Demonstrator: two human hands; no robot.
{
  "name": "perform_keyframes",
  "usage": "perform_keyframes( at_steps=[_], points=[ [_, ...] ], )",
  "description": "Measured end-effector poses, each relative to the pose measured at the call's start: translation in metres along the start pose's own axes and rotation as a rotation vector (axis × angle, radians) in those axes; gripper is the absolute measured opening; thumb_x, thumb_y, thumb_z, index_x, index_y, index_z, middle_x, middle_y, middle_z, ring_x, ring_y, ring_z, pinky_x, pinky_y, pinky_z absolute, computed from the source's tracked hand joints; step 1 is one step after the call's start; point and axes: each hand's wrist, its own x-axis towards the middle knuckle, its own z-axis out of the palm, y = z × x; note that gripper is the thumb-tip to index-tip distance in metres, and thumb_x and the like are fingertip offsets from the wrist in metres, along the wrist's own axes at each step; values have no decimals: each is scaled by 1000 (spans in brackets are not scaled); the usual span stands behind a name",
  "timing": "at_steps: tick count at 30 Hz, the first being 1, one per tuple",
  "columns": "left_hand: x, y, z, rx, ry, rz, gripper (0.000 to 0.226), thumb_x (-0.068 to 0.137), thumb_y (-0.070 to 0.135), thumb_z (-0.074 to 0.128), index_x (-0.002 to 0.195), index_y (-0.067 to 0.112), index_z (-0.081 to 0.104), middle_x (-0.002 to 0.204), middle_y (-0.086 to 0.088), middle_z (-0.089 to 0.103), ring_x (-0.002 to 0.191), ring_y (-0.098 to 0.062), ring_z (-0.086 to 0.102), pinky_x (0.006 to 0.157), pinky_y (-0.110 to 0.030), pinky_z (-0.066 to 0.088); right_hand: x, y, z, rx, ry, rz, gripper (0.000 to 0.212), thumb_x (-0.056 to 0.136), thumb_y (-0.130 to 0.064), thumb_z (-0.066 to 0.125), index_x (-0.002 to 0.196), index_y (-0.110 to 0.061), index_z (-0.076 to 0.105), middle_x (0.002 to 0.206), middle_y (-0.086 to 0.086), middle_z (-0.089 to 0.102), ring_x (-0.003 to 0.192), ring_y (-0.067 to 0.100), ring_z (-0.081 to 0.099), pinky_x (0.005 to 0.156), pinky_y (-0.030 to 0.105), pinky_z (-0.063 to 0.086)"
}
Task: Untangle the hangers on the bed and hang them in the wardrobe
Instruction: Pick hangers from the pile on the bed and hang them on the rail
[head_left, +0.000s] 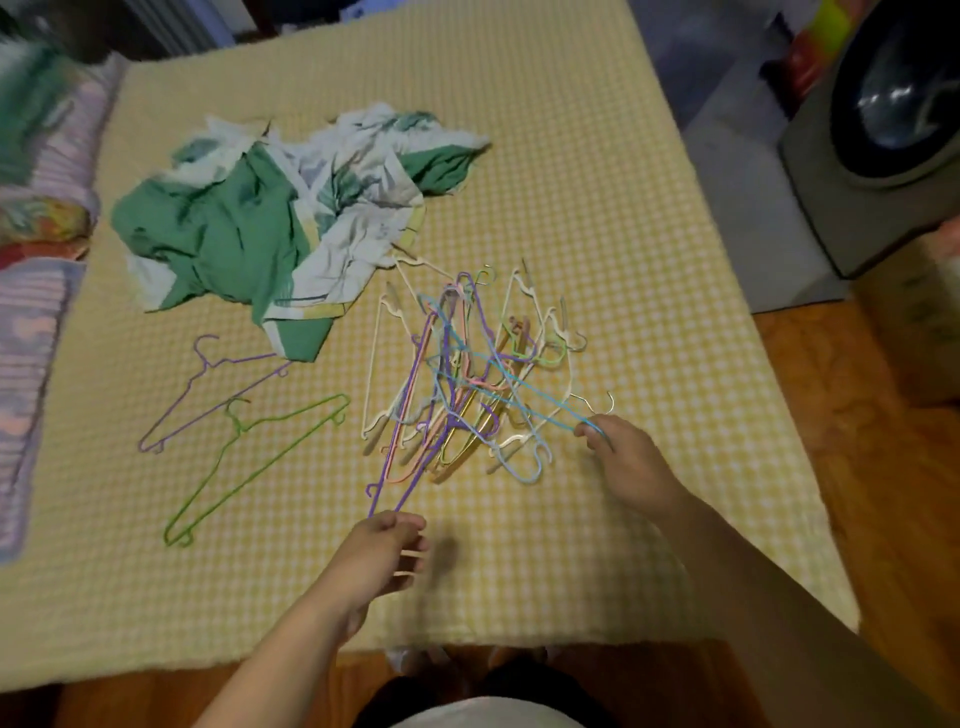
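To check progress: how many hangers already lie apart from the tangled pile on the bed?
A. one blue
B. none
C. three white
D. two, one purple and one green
D: a purple hanger and a green hanger lie separate, left of the tangled pile.

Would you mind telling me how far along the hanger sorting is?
Early on. Done: a purple hanger and green hanger lie freed. In hand: the left hand and right hand each grip a hanger in the tangled pile. None hung yet.
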Motion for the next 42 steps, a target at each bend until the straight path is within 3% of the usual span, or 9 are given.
perform_keyframes(
  at_steps=[7, 11, 17, 22, 26, 29, 33, 36, 42],
  points=[
    [-10, 17, 19, 66, -58, 43, 22, 98, 13, 49, 114, 6, 61, 84, -6, 68, 69, -21, 63, 63, -29, 48, -15, -50, -22, -103, -40, -318, 27, 102, -36, 37, 96, -22, 60, 98, -7, 56, 94, 14, 55, 86, 38, 46],
    [-18, 22, 14, 80, -53, 69, 21, 99, 15, 49, 113, 7, 63, 85, -5, 69, 68, -20, 64, 65, -28, 48, -16, -84, -27, -130, 69, -375, 24, 105, -32, 40, 83, -25, 46, 80, -11, 44, 81, 15, 50, 76, 38, 44],
    [-33, 11, -15, 29, 12, 85, 21, 100, 17, 51, 113, 8, 64, 87, -5, 68, 70, -20, 64, 65, -29, 49, -4, -131, -23, -249, 198, -407, 26, 105, -35, 37, 91, -17, 49, 89, 0, 56, 81, 30, 55, 69, 41, 47],
    [-53, -17, -45, -59, 61, 63, 23, 100, 16, 49, 115, 7, 63, 87, -5, 68, 70, -20, 64, 66, -29, 50, 6, -156, -22, -329, 235, -369, 21, 99, -19, 50, 83, -23, 38, 91, 2, 62, 82, 32, 59, 63, 34, 38],
    [-63, -33, -62, -129, 75, 54, 23, 100, 15, 49, 115, 7, 63, 86, -5, 68, 72, -22, 64, 66, -30, 49, -5, -147, -29, -230, 281, -277, 18, 101, -26, 45, 86, -15, 45, 82, -11, 52, 76, 25, 53, 63, 34, 36],
    [-64, -38, -65, -150, 57, 51, 23, 99, 14, 49, 115, 6, 63, 86, -6, 68, 71, -22, 63, 65, -30, 49, -23, -131, -33, -210, 394, -298, 20, 103, -23, 44, 86, -13, 50, 82, -5, 56, 72, 25, 50, 62, 33, 31],
    [-57, -40, -58, -154, 38, 37, 23, 98, 15, 51, 115, 5, 63, 84, -7, 68, 71, -23, 64, 66, -31, 49, -40, -112, -41, -156, 441, -234, 29, 101, -37, 34, 87, -16, 50, 82, 2, 61, 72, 31, 62, 65, 40, 48],
    [-50, -38, -44, -130, -7, 43, 24, 98, 18, 52, 115, 7, 64, 86, -5, 70, 73, -22, 65, 69, -32, 50, -54, -106, -50, 167, 546, -139, 26, 101, -35, 36, 87, -19, 52, 84, -1, 62, 65, 25, 64, 63, 48, 55],
    [-51, -12, -1, -243, -231, 39, 34, 95, 42, 60, 113, 14, 67, 104, -5, 70, 92, -21, 66, 89, -41, 52, -107, -110, 6, 467, 451, -163, 25, 103, -25, 35, 108, -25, 59, 110, 1, 60, 80, 17, 72, 75, 32, 57]
  ],
)
